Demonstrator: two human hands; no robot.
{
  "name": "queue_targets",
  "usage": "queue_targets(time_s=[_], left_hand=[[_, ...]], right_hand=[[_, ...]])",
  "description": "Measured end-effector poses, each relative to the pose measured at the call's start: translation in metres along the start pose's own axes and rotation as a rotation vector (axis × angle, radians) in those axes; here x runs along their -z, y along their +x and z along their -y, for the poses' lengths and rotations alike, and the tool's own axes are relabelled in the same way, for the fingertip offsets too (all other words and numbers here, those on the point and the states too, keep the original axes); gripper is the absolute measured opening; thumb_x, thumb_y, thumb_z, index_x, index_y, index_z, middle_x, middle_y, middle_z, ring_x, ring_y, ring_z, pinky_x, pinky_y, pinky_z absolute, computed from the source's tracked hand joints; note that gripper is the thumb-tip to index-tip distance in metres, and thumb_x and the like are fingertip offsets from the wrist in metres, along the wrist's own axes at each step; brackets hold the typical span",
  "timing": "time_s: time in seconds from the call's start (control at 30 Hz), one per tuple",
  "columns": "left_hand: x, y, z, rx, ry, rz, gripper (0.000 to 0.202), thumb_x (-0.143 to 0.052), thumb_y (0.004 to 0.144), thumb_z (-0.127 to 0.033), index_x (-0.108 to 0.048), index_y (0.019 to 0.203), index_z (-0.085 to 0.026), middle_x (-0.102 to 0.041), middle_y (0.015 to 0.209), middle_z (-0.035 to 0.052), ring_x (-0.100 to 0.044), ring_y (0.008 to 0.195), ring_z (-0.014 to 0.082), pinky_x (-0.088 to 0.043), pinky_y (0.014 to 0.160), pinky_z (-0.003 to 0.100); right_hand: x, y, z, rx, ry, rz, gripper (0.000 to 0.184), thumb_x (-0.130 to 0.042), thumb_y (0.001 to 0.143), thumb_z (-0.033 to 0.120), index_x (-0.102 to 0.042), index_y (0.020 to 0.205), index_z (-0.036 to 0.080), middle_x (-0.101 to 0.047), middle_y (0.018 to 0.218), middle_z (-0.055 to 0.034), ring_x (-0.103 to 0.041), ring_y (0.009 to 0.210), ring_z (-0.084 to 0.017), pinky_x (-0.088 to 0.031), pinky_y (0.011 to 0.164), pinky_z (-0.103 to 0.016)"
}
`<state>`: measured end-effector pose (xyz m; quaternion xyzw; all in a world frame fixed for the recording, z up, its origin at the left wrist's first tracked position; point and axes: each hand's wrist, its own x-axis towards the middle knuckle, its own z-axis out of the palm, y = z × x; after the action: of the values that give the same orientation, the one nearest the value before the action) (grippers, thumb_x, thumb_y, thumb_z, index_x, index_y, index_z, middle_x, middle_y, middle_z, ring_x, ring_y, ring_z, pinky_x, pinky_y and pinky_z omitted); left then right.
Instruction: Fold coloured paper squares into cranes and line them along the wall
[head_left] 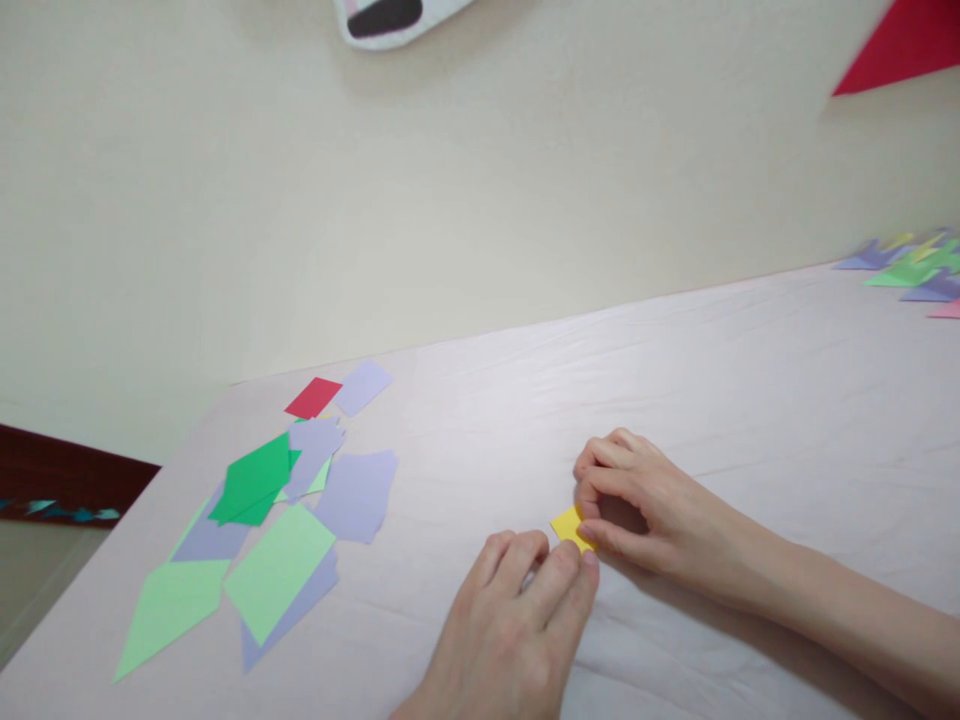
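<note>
A small piece of yellow paper (567,526) lies on the pale cloth between my two hands, partly covered by fingers. My right hand (637,500) comes in from the right with its fingers curled, its thumb and fingertips closed at the paper's right side. From below, my left hand (517,620) reaches the near edge of the same paper, fingers bent and pressed together at the tips. How the paper is folded, if at all, is hidden under the fingertips.
Left of my hands are loose paper pieces: light green (281,570), dark green (255,478), lilac (358,495) and red (313,397). Folded colored papers (919,265) sit at the far right by the wall (480,200). A red shape (911,45) hangs at upper right.
</note>
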<state>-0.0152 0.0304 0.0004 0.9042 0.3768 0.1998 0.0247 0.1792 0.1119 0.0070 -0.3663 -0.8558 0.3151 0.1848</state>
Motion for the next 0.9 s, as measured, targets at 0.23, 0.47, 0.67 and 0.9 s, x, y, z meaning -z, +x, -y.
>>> queue_targets(time_s=[0.23, 0.47, 0.67, 0.9], left_hand=[[-0.0009, -0.0008, -0.0006, 0.017, 0.009, -0.017, 0.03, -0.04, 0.093, -0.011, -0.062, 0.113, -0.009, -0.066, 0.106, 0.0072, -0.05, 0.091, 0.0235, -0.041, 0.078, 0.036], [0.0023, 0.0005, -0.0015, 0.012, -0.004, -0.001, 0.033, -0.042, 0.089, -0.008, -0.06, 0.117, -0.009, -0.066, 0.105, 0.0074, -0.051, 0.092, 0.0245, -0.042, 0.078, 0.037], [0.0019, 0.0007, -0.0032, 0.034, -0.031, 0.003, 0.035, -0.043, 0.085, -0.005, -0.06, 0.115, -0.009, -0.066, 0.105, 0.008, -0.051, 0.094, 0.0252, -0.043, 0.078, 0.037], [0.0023, -0.0006, -0.0045, 0.038, -0.029, 0.001, 0.036, -0.043, 0.085, -0.004, -0.059, 0.117, -0.01, -0.066, 0.107, 0.0082, -0.053, 0.095, 0.0257, -0.045, 0.079, 0.037]], right_hand=[[-0.0002, -0.0012, -0.0004, 0.015, -0.023, -0.003, 0.014, -0.059, 0.083, 0.01, -0.056, 0.072, 0.019, -0.058, 0.083, -0.0026, -0.049, 0.085, -0.021, -0.038, 0.076, -0.036], [0.0016, 0.0005, 0.0027, 0.015, -0.029, -0.003, 0.014, -0.059, 0.082, 0.009, -0.055, 0.074, 0.019, -0.059, 0.083, -0.0022, -0.05, 0.083, -0.02, -0.038, 0.076, -0.035], [0.0042, -0.0008, -0.0012, 0.014, -0.011, 0.015, 0.01, -0.056, 0.086, 0.011, -0.055, 0.082, 0.02, -0.06, 0.088, -0.0029, -0.049, 0.087, -0.022, -0.039, 0.079, -0.036], [0.0076, -0.0052, 0.0052, -0.074, 0.01, 0.04, 0.025, -0.061, 0.07, 0.008, -0.054, 0.09, 0.021, -0.058, 0.097, -0.0032, -0.047, 0.097, -0.024, -0.04, 0.084, -0.038]])
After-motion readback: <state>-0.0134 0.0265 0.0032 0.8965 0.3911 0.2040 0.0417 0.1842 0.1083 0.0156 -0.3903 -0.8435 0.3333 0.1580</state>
